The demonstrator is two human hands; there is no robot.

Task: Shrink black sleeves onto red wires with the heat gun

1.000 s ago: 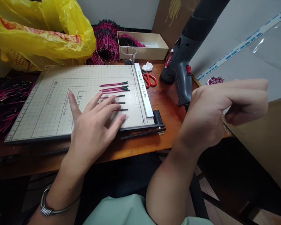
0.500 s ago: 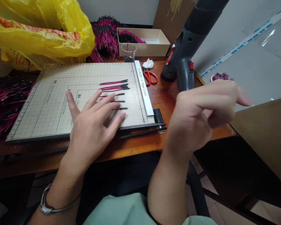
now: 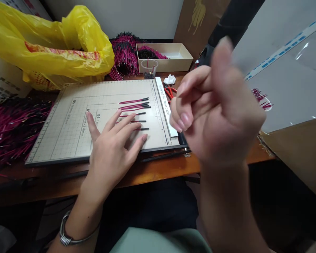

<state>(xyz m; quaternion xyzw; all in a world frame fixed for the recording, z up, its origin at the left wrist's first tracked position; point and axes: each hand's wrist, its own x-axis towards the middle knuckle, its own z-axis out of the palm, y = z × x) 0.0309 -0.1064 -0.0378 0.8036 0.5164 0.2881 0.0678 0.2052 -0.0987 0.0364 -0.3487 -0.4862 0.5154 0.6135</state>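
Observation:
My left hand (image 3: 116, 140) lies on the board of a paper cutter (image 3: 65, 130) with its fingers spread. Under and beside its fingertips are several short magenta wires with black ends (image 3: 134, 106), roughly parallel, some partly covered by the fingers. My right hand (image 3: 216, 102) is raised in the air to the right of the cutter, palm towards me and somewhat blurred. Its fingers are curled in, the thumb sticks up, and no object shows in it.
Behind the board stand a clear cup (image 3: 149, 69), a box of wires (image 3: 179, 63) and a wire heap (image 3: 125, 52). A yellow bag (image 3: 68, 66) and more wires (image 3: 15, 130) sit left. Orange-handled scissors (image 3: 169, 92) and a dark heat gun (image 3: 226, 31) are partly hidden behind my right hand.
My right hand has turned from back side up to palm towards me and risen nearer the camera. My left hand stays on the wires. The whole view has shifted slightly.

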